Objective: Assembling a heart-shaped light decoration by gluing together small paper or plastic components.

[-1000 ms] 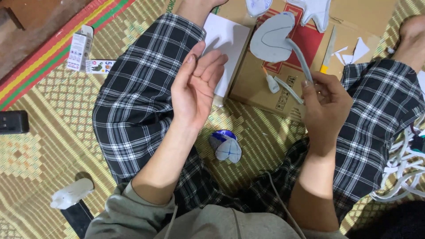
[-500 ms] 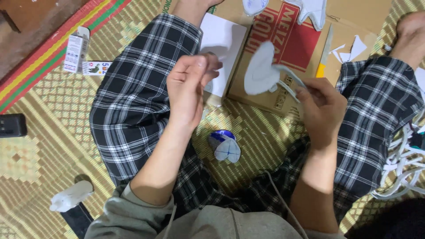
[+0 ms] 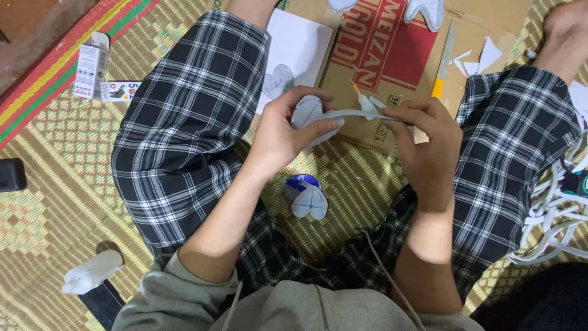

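The left hand (image 3: 278, 138) pinches a grey heart-shaped paper piece (image 3: 308, 116) between thumb and fingers. The right hand (image 3: 429, 147) pinches the other end of a long grey paper strip (image 3: 358, 114) that joins onto the heart piece. Both hands hold it up in the air, above the woven floor mat (image 3: 55, 202) and in front of the flat cardboard sheet (image 3: 380, 55), between the two knees in checked trousers.

To do this well, I think the left grip should stay soft, so the heart piece does not crease, and the right hand should keep the strip pulled flat along the heart's edge, not twisted.

The strip's long line runs across, from the left hand to the right hand, nearly level. The heart piece is turned partly edge-on, so I cannot tell which way its tip points.

A small blue and white paper shape (image 3: 306, 196) lies on the mat below the hands. A yellow-handled knife (image 3: 442, 61) lies on the cardboard's right edge.
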